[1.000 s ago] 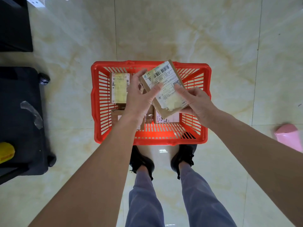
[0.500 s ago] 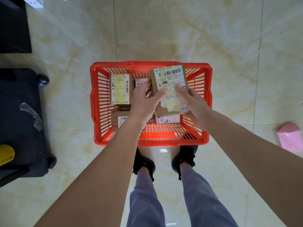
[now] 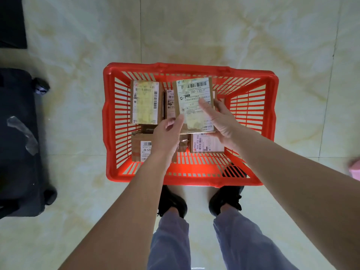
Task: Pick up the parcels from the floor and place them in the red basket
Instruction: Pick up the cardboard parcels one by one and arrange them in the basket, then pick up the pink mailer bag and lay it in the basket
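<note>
The red basket (image 3: 109, 123) stands on the tiled floor just ahead of my feet. Several brown parcels with white labels lie inside it, among them one at the back left (image 3: 146, 102) and one at the front right (image 3: 206, 143). My right hand (image 3: 222, 123) holds a flat labelled parcel (image 3: 192, 98) level over the basket's middle, thumb on the label and fingers underneath. My left hand (image 3: 165, 137) hovers at that parcel's lower left edge. Its thumb tip touches the edge and its fingers curl loosely beside it, not around it.
A black wheeled suitcase (image 3: 17, 143) lies on the floor to the left of the basket. A pink parcel (image 3: 355, 170) shows at the right edge of view. My black shoes (image 3: 171, 201) stand right behind the basket's near rim.
The parcel turned from tilted to square with the basket and sank toward it. My left hand slid off its top to the lower left edge; my right hand keeps its hold.
</note>
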